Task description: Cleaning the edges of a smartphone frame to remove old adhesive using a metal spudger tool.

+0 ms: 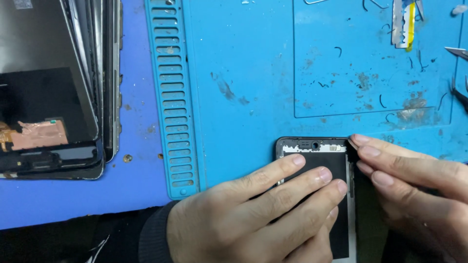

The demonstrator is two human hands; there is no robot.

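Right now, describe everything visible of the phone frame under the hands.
The phone frame lies flat on the blue work mat, opened side up. It has a black rounded rim, a whitish inner frame with small cut-outs along its top edge, and a dark flat panel inside. The left hand presses its fingers across the panel; the right hand has fingertips at the upper right corner. Its lower part is hidden.

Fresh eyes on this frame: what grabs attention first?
Bottom centre, two bare hands work on an opened phone frame: the left hand presses flat on its dark inner panel, while the right hand has its fingertips at the upper right edge. It lies on a scuffed blue work mat, and a stack of detached screen panels fills the upper left.
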